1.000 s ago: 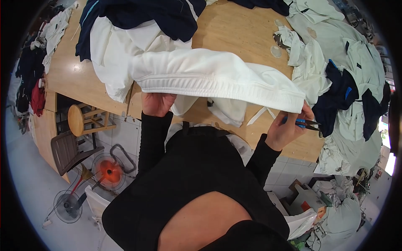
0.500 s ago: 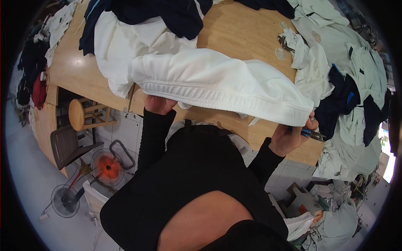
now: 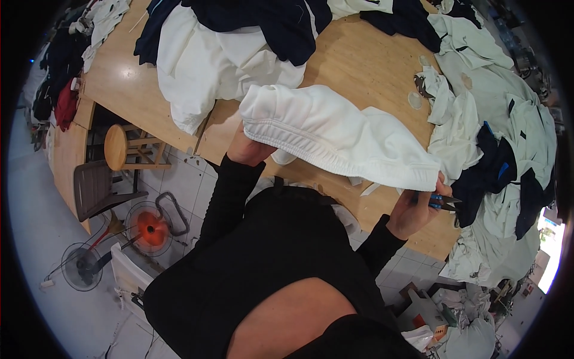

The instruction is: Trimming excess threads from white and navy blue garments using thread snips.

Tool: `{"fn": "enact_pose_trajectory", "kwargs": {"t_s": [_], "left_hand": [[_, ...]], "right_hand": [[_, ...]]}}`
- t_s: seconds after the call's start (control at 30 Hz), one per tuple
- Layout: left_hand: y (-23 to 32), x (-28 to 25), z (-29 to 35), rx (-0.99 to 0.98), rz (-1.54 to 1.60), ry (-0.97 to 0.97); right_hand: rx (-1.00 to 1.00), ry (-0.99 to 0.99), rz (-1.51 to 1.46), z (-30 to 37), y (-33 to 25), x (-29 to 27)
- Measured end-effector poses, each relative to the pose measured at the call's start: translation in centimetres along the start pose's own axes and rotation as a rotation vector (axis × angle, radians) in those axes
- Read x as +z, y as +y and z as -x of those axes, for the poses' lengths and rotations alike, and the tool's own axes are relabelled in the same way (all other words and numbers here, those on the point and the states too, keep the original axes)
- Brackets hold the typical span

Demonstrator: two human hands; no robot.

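A white garment (image 3: 341,131) with a gathered elastic band along its near edge hangs stretched between my hands, above the table. At the band's left end my left hand (image 3: 248,149) is closed on the cloth, its fingers partly hidden behind it. My right hand (image 3: 414,212) pinches the right end of the band. The same hand also carries small blue-handled thread snips (image 3: 439,200) in its palm, blades pointing right. Beyond the left hand lies a pile of white cloth (image 3: 221,60) with navy garments (image 3: 257,24) on top.
Pale garments (image 3: 496,60) and a navy piece (image 3: 487,155) are heaped along the right side of the wooden table (image 3: 359,54). At left stand a wooden stool (image 3: 116,146), a grey chair (image 3: 95,191) and a fan with an orange centre (image 3: 149,228).
My left hand has come inward to the right, so the band spans a shorter, slacker length. The right hand has dropped slightly, still holding cloth and snips. The whole view has shifted a little.
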State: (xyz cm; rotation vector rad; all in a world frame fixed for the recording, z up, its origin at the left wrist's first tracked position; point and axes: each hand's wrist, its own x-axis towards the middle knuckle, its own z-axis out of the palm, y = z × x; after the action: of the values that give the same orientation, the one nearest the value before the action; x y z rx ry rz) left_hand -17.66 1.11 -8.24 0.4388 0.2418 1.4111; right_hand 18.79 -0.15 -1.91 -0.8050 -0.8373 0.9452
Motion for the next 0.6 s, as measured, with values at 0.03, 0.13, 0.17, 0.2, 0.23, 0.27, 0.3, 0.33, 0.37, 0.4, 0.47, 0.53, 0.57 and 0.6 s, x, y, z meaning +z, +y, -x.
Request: {"fn": "enact_pose_trajectory", "kwargs": {"t_s": [0.03,0.13,0.17,0.2,0.23,0.27,0.3,0.33,0.37,0.4,0.47,0.53,0.57,0.6], "left_hand": [[0.0,0.0,0.0,-0.031,0.022,0.048],[0.2,0.0,-0.2,-0.068,-0.010,0.075],[0.2,0.1,-0.4,-0.069,-0.007,0.075],[0.4,0.6,-0.7,-0.072,0.008,0.062],[0.5,1.0,-0.9,-0.075,0.024,0.049],[0.3,0.9,-1.0,-0.077,0.027,0.036],[0.0,0.7,-1.1,-0.036,-0.044,0.034],[-0.4,0.4,-1.7,0.001,-0.106,0.024],[-0.3,0.5,-1.3,-0.030,-0.226,0.098],[-0.2,2.6,-2.1,-0.074,-0.439,0.092],[-0.5,4.4,-2.9,-0.120,-0.849,0.045],[-1.4,4.7,-2.9,-0.199,-1.013,-0.107],[-1.2,4.7,-2.2,-0.360,-1.004,-0.076],[-1.9,4.6,-2.1,-0.303,-0.863,-0.140]], "right_hand": [[0.001,-0.001,0.001,0.0,0.1,0.2],[0.006,-0.015,0.014,-0.3,0.4,0.6],[0.022,-0.018,0.022,-0.4,0.6,0.5],[0.031,-0.020,0.028,-0.5,0.5,0.7],[0.021,-0.018,0.030,-0.6,0.3,0.9],[0.039,0.001,0.039,-0.7,0.1,1.2],[0.040,0.028,0.050,-0.7,-0.5,1.6],[0.038,0.029,0.075,-0.7,-0.4,2.2],[0.028,0.034,0.102,-0.5,-0.2,3.2],[-0.049,-0.101,0.326,-0.8,0.3,3.2],[-0.051,-0.326,0.468,-1.0,1.4,6.0],[-0.087,-0.567,0.515,-1.3,2.7,9.4],[-0.021,-0.662,0.528,-0.9,2.5,10.7],[-0.177,-0.695,0.742,-0.6,2.7,10.9]]}}
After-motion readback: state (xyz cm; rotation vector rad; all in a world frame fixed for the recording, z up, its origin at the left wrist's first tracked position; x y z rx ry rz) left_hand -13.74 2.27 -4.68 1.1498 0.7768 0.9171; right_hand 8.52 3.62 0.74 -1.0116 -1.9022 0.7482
